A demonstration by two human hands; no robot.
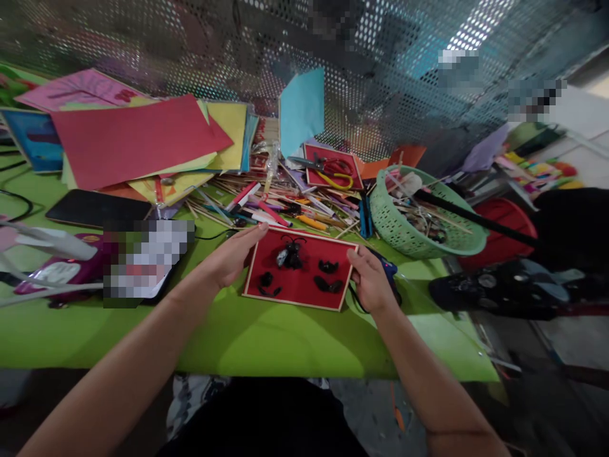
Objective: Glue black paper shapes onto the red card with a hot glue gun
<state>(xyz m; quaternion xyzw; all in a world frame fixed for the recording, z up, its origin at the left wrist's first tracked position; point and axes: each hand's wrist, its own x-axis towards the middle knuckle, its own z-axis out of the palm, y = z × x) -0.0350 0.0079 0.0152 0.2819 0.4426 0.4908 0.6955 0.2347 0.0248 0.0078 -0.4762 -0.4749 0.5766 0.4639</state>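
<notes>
Between my hands is a red rectangular panel [297, 289] with a pale wooden border, tilted up toward me above the green tabletop. Several dark pieces sit on its red face; the largest, an insect-like black figure [291, 254] with thin curved feelers, is near the top. My left hand [235, 255] grips the panel's left edge, fingers stretched along the border and partly hidden behind it. On the opposite edge, my right hand [373, 279] holds the upper right corner with the thumb in front. A dark blue object [389, 270] lies just behind my right hand.
Scissors [335, 172], pens and many thin sticks [223, 184] are heaped behind the panel. A green basket [428, 241] stands at right. Red paper [137, 139], a black phone [98, 209] and a purple glue gun [71, 270] lie at left. A perforated metal screen [214, 44] rises behind.
</notes>
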